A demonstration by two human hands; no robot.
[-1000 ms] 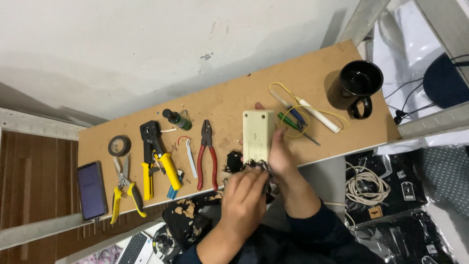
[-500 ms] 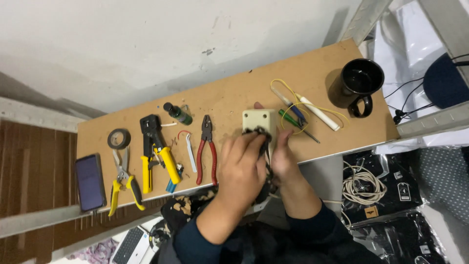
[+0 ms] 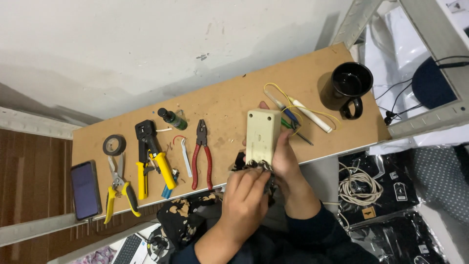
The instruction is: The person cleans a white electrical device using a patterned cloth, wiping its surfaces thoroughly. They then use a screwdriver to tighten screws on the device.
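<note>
My right hand (image 3: 288, 164) grips a cream plastic box (image 3: 262, 133) from its right side and holds it over the wooden board (image 3: 229, 105). My left hand (image 3: 245, 195) pinches the cluster of dark wire ends (image 3: 259, 166) that stick out of the box's near end. A small black part (image 3: 238, 163) lies just left of the box, partly hidden by my left hand.
Red-handled pliers (image 3: 201, 154), a yellow-handled crimper (image 3: 151, 156), yellow snips (image 3: 118, 193), a roll of black tape (image 3: 114, 144), a small dark bottle (image 3: 172, 118) and a phone (image 3: 85, 189) lie to the left. To the right lie screwdrivers with yellow wire (image 3: 298, 115) and a black mug (image 3: 349, 87).
My left hand has slid back from on top of the box to its near end. The whole cream box shows again, held by my right hand.
</note>
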